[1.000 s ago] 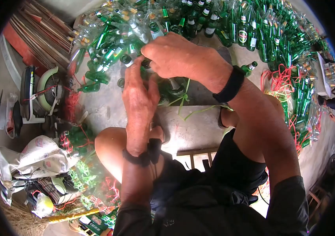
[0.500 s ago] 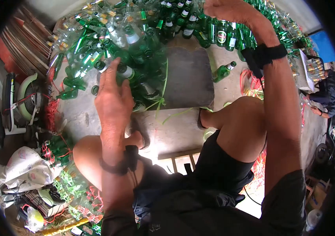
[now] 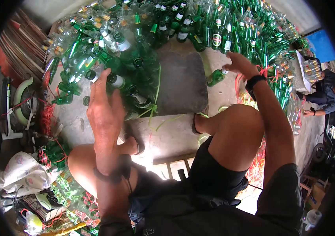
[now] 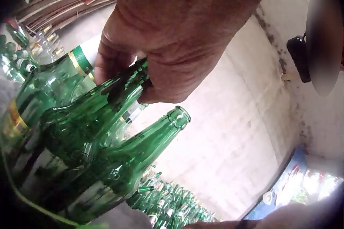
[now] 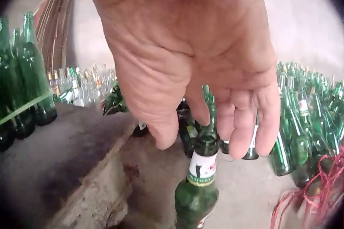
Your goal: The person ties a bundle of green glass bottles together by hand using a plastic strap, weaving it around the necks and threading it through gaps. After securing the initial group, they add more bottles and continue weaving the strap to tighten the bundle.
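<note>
My left hand [image 3: 105, 112] is at a cluster of upright green bottles on a dark slab [image 3: 183, 80]. In the left wrist view its thumb and fingers pinch the neck of a green beer bottle [image 4: 86, 119]; other green bottles stand beside it. A green plastic strap [image 3: 158, 88] runs by the cluster. My right hand [image 3: 241, 65] reaches down over a single green beer bottle [image 5: 196, 202] on the floor right of the slab. Its fingers and thumb are spread about the white-labelled neck, with the bottle's mouth below the palm.
Piled green and clear bottles [image 3: 230, 29] line the back wall. Red plastic strapping [image 5: 317, 186] lies on the right. A grey-green wheeled machine [image 3: 25, 98] and a white sack [image 3: 28, 169] are at the left. Another person [image 3: 328, 94] is at the far right.
My right hand left the bottle cluster, swung up and right, then came down to the lone bottle. My left hand stayed at the bottle necks. The head view shifted.
</note>
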The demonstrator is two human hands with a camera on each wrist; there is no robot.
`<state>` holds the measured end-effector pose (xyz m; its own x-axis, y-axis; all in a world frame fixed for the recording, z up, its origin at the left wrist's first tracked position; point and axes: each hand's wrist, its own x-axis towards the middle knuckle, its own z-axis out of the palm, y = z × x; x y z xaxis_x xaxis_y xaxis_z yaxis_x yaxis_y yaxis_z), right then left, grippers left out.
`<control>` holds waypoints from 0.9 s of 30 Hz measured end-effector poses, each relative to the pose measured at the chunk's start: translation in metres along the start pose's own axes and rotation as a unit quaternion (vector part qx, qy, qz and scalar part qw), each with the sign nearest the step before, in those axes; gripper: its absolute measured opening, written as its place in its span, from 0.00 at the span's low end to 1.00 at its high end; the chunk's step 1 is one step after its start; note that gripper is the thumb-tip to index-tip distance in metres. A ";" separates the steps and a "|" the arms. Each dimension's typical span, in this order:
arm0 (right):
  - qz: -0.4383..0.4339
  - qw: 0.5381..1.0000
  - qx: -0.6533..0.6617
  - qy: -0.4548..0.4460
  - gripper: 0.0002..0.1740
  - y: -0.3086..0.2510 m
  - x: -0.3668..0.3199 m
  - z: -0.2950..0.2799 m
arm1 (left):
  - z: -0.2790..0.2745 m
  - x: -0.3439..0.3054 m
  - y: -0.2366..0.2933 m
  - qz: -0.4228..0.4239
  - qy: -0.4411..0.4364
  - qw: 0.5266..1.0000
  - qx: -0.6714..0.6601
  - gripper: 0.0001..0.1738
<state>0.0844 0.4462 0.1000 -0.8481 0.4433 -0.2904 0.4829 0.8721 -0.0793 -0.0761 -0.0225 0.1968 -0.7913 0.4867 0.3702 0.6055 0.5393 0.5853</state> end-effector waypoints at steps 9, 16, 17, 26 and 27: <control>0.034 0.995 0.027 0.086 0.17 0.028 0.015 0.105 | -0.001 -0.002 0.004 -0.036 0.007 0.999 -0.021 0.31; 0.107 0.982 0.069 0.136 0.19 0.021 -0.005 0.090 | 0.002 -0.002 0.001 -0.013 0.030 0.999 0.002 0.31; 0.104 0.983 0.067 0.138 0.19 0.022 -0.007 0.082 | 0.003 -0.002 0.000 -0.012 0.037 0.999 -0.008 0.31; 0.023 0.938 0.082 0.337 0.18 -0.025 -0.060 -0.101 | 0.002 -0.003 0.003 -0.014 0.047 0.999 -0.012 0.28; 0.008 0.927 0.116 0.357 0.19 -0.034 -0.067 -0.125 | 0.002 -0.003 0.003 -0.013 0.049 0.999 -0.014 0.28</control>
<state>0.0976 0.4129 0.2408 -0.7289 0.5519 0.4051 0.4598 0.8331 -0.3075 -0.0721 -0.0210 0.1964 -0.8124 0.4022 0.4222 0.5827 0.5304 0.6158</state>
